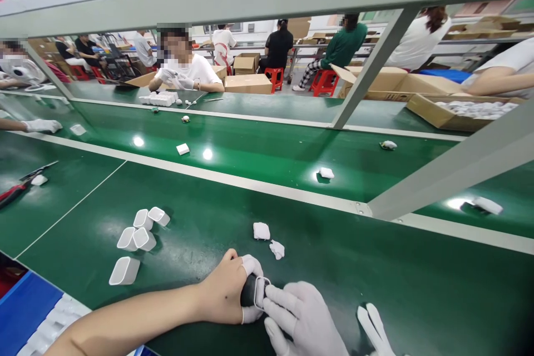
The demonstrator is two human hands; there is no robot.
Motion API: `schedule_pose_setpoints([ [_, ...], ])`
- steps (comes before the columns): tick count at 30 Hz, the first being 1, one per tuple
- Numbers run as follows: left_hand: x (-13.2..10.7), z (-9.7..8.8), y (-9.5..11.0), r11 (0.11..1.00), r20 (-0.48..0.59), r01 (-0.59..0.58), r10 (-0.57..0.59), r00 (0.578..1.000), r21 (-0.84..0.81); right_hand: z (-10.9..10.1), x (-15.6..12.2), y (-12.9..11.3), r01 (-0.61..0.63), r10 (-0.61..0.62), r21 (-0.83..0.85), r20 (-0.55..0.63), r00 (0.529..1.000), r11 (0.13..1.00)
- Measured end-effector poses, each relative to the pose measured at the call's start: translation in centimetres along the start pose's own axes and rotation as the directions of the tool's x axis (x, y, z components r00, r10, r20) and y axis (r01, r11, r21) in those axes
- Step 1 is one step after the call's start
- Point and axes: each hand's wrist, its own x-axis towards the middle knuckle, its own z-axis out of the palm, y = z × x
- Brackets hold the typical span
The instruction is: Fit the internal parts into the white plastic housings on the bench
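My left hand (223, 292), bare but for white finger covers, is closed around a small black block (248, 291) just above the green bench. At the block's right end sits a white rounded frame-like piece (260, 293). My right hand (302, 314), in a white glove, presses its fingertips against that white piece. What lies between the fingers and inside the frame is partly hidden. Beyond my hands are a white square piece (261, 231) and a crumpled white scrap (277, 250). Several open white plastic cups (125, 271) lie on their sides to the left.
A green conveyor belt (250, 153) crosses ahead, carrying small white parts (326, 173). A slanted metal post (450, 150) rises at right. White strips (373, 325) lie near my right hand. Pliers (14, 193) rest at left, near a co-worker's gloved hand (41, 125). Co-workers sit opposite.
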Motion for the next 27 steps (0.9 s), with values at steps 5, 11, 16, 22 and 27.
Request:
schedule_pose_setpoints([
  [5, -0.1, 0.0, 0.0, 1.0, 0.003, 0.0, 0.0, 1.0, -0.006, 1.4, -0.3, -0.2, -0.102, 0.11, 0.154, -0.045, 0.993, 0.983],
  [11, 0.0, -0.1, 0.0, 1.0, 0.0, 0.005, -0.005, 1.0, 0.004, 0.9, -0.5, 1.3, -0.125, 0.126, 0.378, 0.022, 0.992, 0.918],
  [16, 0.2, -0.3, -0.2, 0.999, 0.011, -0.042, 0.042, 0.999, 0.004, 0.1, -0.4, 1.9, -0.042, 0.072, 0.342, -0.076, 0.995, 0.939],
  [22, 0.4, -0.3, -0.8, 0.994, 0.028, -0.106, 0.107, 0.994, -0.018, 1.0, 0.6, 0.5, 0.056, -0.073, 0.082, 0.225, 0.972, 0.995],
  [27, 0.2, -0.2, -1.0, 0.994, 0.003, -0.108, 0.108, 0.994, -0.023, 2.0, 0.6, -0.4, 0.051, -0.038, -0.09, 0.135, 0.99, 0.995],
])
